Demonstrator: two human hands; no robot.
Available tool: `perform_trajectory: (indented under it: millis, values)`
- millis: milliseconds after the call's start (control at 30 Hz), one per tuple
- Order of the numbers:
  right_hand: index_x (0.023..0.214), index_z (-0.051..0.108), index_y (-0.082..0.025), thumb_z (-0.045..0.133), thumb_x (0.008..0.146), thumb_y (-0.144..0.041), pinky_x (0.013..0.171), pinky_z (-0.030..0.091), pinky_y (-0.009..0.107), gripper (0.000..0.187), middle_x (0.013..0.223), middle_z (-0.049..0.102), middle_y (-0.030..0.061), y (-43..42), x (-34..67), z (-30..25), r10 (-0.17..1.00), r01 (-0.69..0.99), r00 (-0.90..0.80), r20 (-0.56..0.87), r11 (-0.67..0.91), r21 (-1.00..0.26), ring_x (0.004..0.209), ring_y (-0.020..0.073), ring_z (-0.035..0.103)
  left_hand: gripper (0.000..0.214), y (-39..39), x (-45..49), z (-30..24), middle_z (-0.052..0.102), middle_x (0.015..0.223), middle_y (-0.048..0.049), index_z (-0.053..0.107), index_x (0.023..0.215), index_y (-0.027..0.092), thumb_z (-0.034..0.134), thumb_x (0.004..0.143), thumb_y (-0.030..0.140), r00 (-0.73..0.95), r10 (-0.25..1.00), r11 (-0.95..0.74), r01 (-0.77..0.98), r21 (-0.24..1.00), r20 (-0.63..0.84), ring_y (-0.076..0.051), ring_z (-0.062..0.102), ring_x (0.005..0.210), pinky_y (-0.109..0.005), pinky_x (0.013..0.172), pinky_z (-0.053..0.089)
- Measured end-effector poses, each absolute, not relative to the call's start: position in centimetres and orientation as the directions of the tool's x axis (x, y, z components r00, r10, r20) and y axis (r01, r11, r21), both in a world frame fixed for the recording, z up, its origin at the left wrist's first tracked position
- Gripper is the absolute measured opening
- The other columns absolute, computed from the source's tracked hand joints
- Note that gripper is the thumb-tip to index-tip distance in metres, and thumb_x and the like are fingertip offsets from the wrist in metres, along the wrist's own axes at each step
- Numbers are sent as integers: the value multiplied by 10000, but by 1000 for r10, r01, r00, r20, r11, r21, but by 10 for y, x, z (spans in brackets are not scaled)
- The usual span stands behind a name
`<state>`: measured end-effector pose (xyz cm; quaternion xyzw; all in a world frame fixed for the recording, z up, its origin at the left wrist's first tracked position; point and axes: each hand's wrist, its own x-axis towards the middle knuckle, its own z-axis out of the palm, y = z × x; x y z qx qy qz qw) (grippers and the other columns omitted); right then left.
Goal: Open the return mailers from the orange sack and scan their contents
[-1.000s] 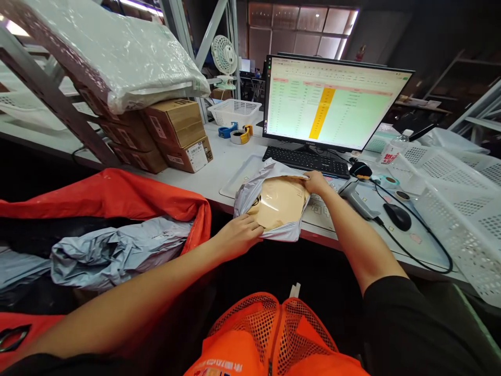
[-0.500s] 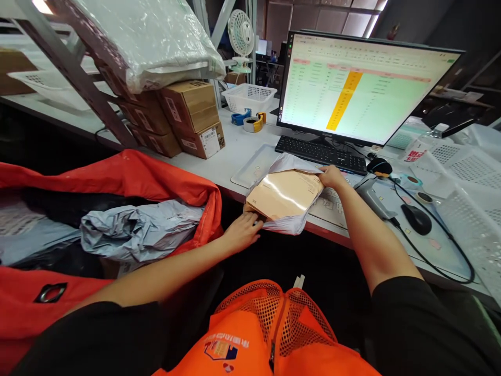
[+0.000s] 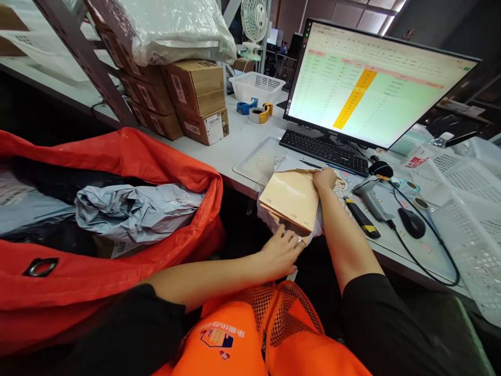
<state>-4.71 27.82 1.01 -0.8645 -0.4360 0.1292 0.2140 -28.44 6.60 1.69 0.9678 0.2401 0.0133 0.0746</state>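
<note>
A tan, glossy cardboard box (image 3: 291,196) lies tilted at the desk's front edge, partly inside a crumpled white plastic mailing bag (image 3: 268,215). Its near end shows layered edges and a dark gap. My right hand (image 3: 325,179) grips the far right corner of the box and bag, fingers mostly hidden. At the near end, my left hand (image 3: 282,251) has its fingers curled against the bag's rim, just below the box edge. A black and yellow box cutter (image 3: 362,218) rests on the desk to the right of my right forearm.
An open red sack (image 3: 172,167) with grey and black parcels stands at left. Stacked cartons (image 3: 195,89) sit behind it. A monitor (image 3: 376,89), keyboard (image 3: 324,151), barcode scanner (image 3: 371,198), mouse (image 3: 412,222) and white baskets (image 3: 465,209) occupy the desk.
The box and bag have turned and shifted nearer, with more of the box showing. My left hand has moved right along the near edge. The box cutter has come into view.
</note>
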Motion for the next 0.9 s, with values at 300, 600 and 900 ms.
perform_trajectory:
  millis: [300, 600, 900]
  values:
    - [1215, 773, -87, 558, 897, -130, 991, 494, 378, 386, 1248, 735, 262, 264, -49, 20, 856, 731, 515, -48, -467, -498, 1201, 363, 670, 480, 106, -285, -35, 715, 1363, -165, 738, 1296, 178, 686, 960, 518, 744, 665, -316, 356, 879, -62, -358, 653, 1290, -507, 1136, 495]
    - [1071, 697, -263, 706, 885, -385, 869, 562, 375, 223, 1035, 776, 101, 129, -61, 69, 920, 720, 391, 12, -297, -627, 961, 300, 696, 793, 91, -355, -2, 774, 1217, -192, 674, 1309, 126, 757, 826, 749, 160, 849, 527, -329, 783, -504, -335, 754, 1087, -463, 977, 626]
    - [1446, 593, -349, 729, 654, -941, 1049, 592, 490, 999, 1459, 656, 127, -34, -19, 33, 895, 92, 430, -121, -177, -980, 1335, 341, 646, 475, 104, -394, 48, 793, 1169, -118, 748, 1251, 201, 727, 943, 561, 715, 677, 98, 148, 984, -175, -303, 757, 1001, -381, 840, 657]
